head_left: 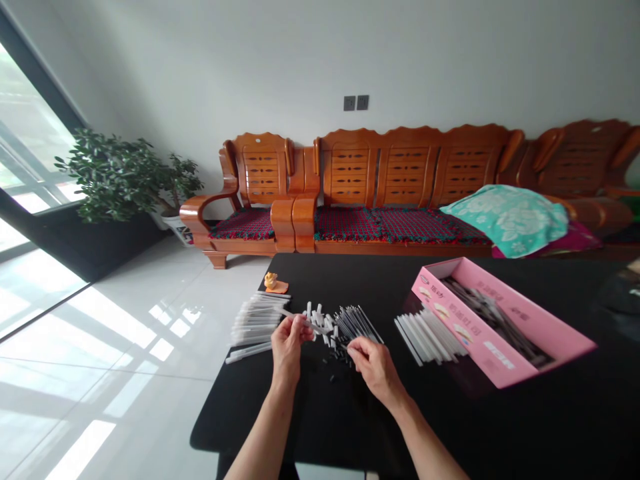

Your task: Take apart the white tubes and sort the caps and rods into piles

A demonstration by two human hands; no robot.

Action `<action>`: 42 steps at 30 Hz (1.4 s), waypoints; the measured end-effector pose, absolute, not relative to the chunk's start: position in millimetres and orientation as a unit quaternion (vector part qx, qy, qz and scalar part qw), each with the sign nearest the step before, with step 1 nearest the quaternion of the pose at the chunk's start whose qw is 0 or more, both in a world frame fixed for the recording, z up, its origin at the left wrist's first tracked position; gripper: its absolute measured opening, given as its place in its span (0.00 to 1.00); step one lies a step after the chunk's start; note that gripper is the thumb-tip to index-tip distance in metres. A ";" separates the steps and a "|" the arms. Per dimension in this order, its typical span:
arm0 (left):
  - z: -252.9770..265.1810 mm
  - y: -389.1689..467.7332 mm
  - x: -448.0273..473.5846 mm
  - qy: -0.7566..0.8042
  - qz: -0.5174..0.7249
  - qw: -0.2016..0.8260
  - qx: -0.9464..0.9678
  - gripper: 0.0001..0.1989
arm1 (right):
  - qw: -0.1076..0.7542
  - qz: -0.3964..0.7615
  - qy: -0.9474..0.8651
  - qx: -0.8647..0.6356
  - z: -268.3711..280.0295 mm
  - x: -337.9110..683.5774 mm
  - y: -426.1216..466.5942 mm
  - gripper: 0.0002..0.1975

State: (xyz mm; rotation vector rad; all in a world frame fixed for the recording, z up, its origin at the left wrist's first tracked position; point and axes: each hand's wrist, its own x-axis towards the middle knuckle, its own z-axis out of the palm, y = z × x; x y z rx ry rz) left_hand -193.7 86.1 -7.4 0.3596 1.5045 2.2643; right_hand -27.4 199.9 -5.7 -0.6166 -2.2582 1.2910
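My left hand [289, 347] is closed in a pinch around a slim translucent white tube [314, 326], which points right over the table. My right hand [374, 368] is pinched near the small black pieces [333, 378]; what its fingertips hold is too small to make out. Between and beyond the hands lie short white tube pieces [319, 312] and a bundle of dark grey rods [361, 324]. Left of my left hand is a row of long whitish tubes [254, 325]. Another row of white tubes [429, 337] lies right of the rods.
A pink box [475, 337] holding dark grey strip-like items [495, 313] stands on the black table [280, 433] at the right. A small orange figurine [271, 281] sits at the far left corner. Wooden sofas [350, 160] and a potted plant [120, 173] stand behind.
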 end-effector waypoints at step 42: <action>39.3 74.3 -158.9 0.416 0.751 0.429 0.281 0.14 | 0.066 0.896 -0.436 -0.048 18.7 -38.8 161.7 0.21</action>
